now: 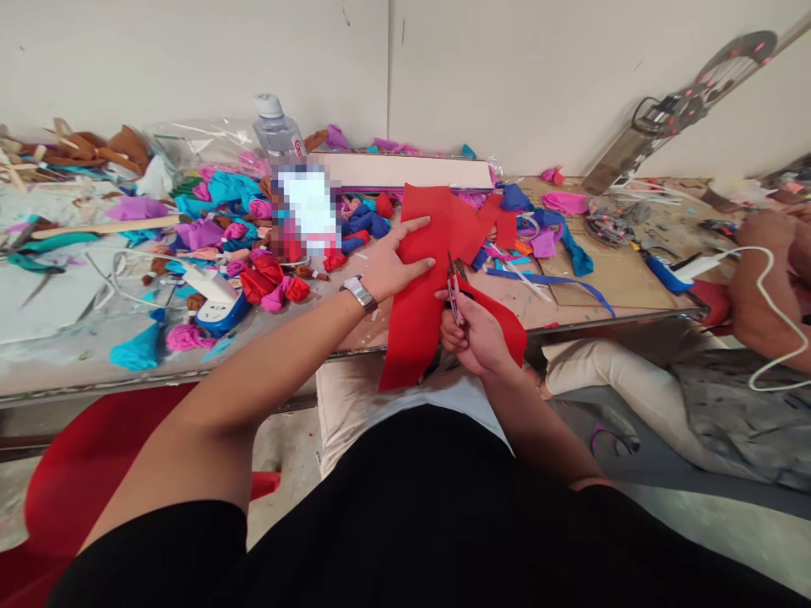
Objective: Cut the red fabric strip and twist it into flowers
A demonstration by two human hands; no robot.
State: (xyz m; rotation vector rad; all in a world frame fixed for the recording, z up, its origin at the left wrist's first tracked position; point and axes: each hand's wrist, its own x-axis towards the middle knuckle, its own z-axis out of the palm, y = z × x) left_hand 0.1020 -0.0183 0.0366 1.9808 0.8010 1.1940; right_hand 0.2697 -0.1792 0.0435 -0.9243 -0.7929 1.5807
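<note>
A sheet of red felt lies over the front edge of the worktable and hangs down toward my lap. My left hand rests flat on it with fingers spread, and a silver watch is on that wrist. My right hand is closed around small pink-handled scissors, whose blades point up into the red felt, partway along a cut. A narrower red strip lies to the right of the blades.
Scraps of blue, pink, purple and red cloth litter the table, along with a plastic bottle, a white-and-blue power strip and a long white box. Another person sits at the right. A red chair stands at the left.
</note>
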